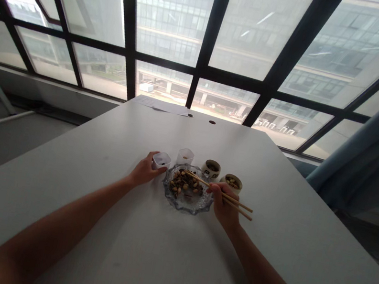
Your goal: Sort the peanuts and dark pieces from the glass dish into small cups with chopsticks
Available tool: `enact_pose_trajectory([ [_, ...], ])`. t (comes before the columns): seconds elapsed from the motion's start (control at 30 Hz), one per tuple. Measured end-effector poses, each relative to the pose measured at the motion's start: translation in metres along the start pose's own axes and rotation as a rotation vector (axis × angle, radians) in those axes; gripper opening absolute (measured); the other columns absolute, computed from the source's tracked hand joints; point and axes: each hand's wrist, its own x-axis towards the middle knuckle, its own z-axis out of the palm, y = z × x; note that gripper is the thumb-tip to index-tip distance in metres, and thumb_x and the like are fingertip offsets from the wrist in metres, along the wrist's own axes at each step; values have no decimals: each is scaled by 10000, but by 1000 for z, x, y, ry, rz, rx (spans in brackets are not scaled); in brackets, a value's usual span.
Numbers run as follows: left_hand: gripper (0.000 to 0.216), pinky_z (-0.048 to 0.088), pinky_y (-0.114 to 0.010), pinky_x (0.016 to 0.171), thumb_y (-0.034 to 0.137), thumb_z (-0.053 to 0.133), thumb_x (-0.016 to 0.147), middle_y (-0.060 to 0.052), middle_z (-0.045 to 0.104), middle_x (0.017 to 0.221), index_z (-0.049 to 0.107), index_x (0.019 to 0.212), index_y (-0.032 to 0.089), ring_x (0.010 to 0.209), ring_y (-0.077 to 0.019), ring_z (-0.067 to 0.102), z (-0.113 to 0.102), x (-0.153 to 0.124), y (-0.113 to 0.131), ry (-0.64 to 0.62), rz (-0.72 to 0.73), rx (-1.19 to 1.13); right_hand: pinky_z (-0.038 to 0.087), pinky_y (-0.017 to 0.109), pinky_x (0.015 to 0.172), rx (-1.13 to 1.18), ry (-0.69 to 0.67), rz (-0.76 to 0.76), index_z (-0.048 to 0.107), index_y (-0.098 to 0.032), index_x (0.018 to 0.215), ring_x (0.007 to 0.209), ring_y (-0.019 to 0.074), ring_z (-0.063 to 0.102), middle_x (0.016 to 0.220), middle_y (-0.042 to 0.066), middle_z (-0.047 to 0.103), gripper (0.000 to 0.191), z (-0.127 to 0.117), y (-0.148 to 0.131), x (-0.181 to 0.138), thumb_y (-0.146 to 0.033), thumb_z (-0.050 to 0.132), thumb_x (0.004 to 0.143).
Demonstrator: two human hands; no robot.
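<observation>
Looks partway to me: mixed pile (179, 185) left in glass bowl (193, 208), lower centre of frame; round cups (217, 173) at its upper right hold pieces (232, 182), clear cups (186, 153) few. Right hand (224, 212) gripping chopsticks (244, 206), tips at pile; left hand (145, 171) closed on left clear cup (161, 156)

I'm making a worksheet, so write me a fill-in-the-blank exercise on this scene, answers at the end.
The right hand holds a pair of ____.
Of two translucent cups, the left hand grips the one farther to the ____.
Seen from the person, the paper lies at the ____ end of the table.
The curtain hangs on the ____ side of the picture.
Missing words: chopsticks; left; far; right.
</observation>
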Motion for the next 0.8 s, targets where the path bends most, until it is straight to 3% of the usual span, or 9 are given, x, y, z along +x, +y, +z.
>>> enact_pose_trajectory([
  [0.63,721,539,-410,883,530,724,742,-132,712,1091,500,1316,156,1000,-280,686,-1,0,-1,17,15,-6,422,260,488,54,-44,-18,653,-202,676,467,129,547,574,16,659,407,2,-7,-3,-485,550,950],
  [0.8,729,542,-419,887,527,731,731,-140,704,1103,509,1309,143,1024,-292,681,-1,0,-2,30,19,2,452,275,501,145,24,130,665,-197,696,512,149,589,607,46,689,469,5,-2,-3,-595,554,916],
])
